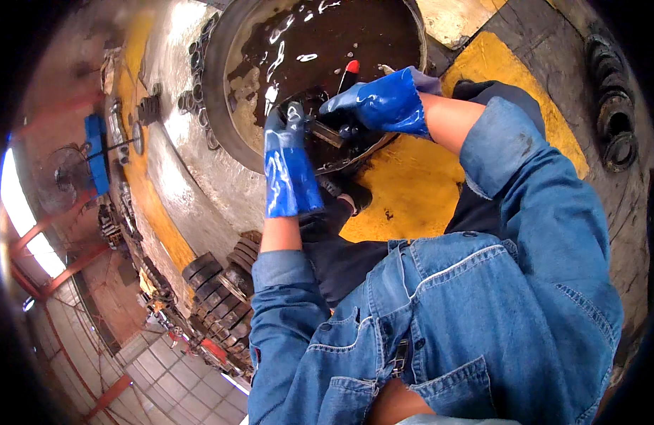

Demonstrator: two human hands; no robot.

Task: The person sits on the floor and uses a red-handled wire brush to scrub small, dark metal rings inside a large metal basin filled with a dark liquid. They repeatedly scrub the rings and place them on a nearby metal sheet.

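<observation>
**Both gloved hands on a dark part at the basin's rim**

Grip first: the left hand (290,166) in a blue glove clasps a dark round metal part (327,145), and the right hand (380,103) closes on it from the far side. A short metal bar (325,133) runs between them, long axis left to right. Behind lies a basin (220,85) of dark liquid; stacked rings (217,283) sit lower left.

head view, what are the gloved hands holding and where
Both hands, left hand and right hand, grip a dark oily metal part at the basin's edge; exact hold points cannot be told.
</observation>
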